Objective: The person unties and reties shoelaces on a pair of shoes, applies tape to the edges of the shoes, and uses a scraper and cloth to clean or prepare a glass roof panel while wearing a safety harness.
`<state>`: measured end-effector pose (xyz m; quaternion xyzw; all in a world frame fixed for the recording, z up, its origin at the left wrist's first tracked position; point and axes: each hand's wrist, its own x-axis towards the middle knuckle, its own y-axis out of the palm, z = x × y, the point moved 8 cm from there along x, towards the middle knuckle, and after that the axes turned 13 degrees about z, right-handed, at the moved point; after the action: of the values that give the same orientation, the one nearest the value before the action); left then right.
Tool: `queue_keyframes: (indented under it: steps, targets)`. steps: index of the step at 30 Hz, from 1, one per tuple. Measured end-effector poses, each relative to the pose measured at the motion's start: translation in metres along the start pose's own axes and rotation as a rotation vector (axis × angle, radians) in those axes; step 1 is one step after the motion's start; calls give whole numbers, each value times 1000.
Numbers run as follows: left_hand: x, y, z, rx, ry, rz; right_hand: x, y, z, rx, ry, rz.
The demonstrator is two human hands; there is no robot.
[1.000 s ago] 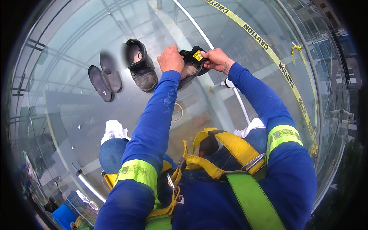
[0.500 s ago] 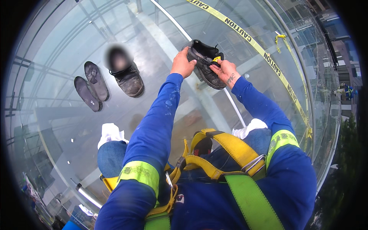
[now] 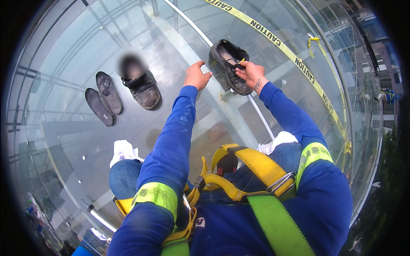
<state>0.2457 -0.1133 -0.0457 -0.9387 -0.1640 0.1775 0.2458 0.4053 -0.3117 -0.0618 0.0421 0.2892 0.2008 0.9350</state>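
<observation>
My right hand (image 3: 252, 73) grips the rim of a worn black shoe (image 3: 228, 64) that stands on the glass floor ahead of me, with a small yellow bit pinched at its opening. My left hand (image 3: 196, 76) hovers just left of that shoe, fingers spread and holding nothing. A second black shoe (image 3: 143, 87) sits further left on the glass. Beside it lie two dark insoles (image 3: 104, 100), side by side. I am sitting, in blue sleeves with reflective bands and a yellow harness (image 3: 252, 164).
The floor is a glass panel (image 3: 72, 141) with steel beams showing below. A yellow caution tape (image 3: 294, 57) runs diagonally at the upper right along a glass railing. A metal rail (image 3: 256, 111) crosses the floor under the held shoe. My white-socked feet (image 3: 124, 151) rest on the glass.
The shoe held by both hands has moved up and right and now stands on the glass. My left hand has let go of it and opened; my right hand still grips its rim.
</observation>
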Motion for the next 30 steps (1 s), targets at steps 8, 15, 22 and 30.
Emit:
queue_keyframes:
  steps: [8,15,22,30]
  targets:
    - [-85,-183,75,403,-551,-804,-26,-21,33,-296,-88,-159]
    - [-83,-195,137,364,-574,-161,-30,-28,29,-290,-271,-248]
    - [-64,-118,70,161,-476,-349,-25,2,30,-408,-470,19]
    - [-73,-40,7,55,-232,-259,-83,99,-92,-1259,-366,588]
